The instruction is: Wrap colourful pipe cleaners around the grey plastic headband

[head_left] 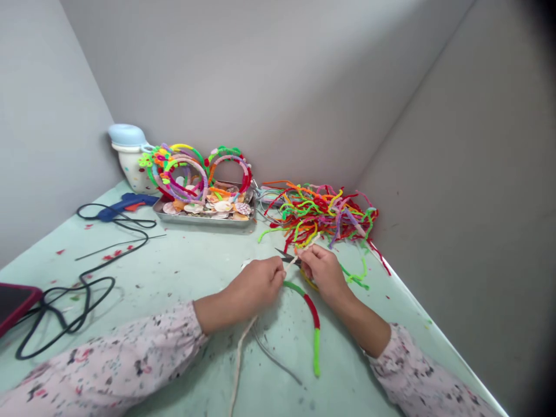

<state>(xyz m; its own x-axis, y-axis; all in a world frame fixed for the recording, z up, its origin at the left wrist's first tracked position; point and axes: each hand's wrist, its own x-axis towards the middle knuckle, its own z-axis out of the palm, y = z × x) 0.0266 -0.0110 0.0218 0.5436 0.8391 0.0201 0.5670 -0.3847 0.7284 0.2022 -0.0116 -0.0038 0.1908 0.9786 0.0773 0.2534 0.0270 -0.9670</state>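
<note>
A white cord (238,362) runs up from the front of the table to my left hand (259,285), whose fingers are closed on it. It stretches on to my right hand (322,271), which pinches it near its far end. Dark-bladed scissors (286,255) lie partly behind my right hand, their handles mostly hidden. Below and between the hands curves a fuzzy green and red strip (313,313), one end near my left fingers. A thin grey wire (275,360) lies left of the strip.
A metal tray (204,220) of shells and colourful fuzzy headbands (186,168) stands at the back. Right of it is a pile of pipe cleaners (325,214). A cup (132,159), blue glue gun (125,205), black cable (89,295) and red-edged device (17,304) are at left.
</note>
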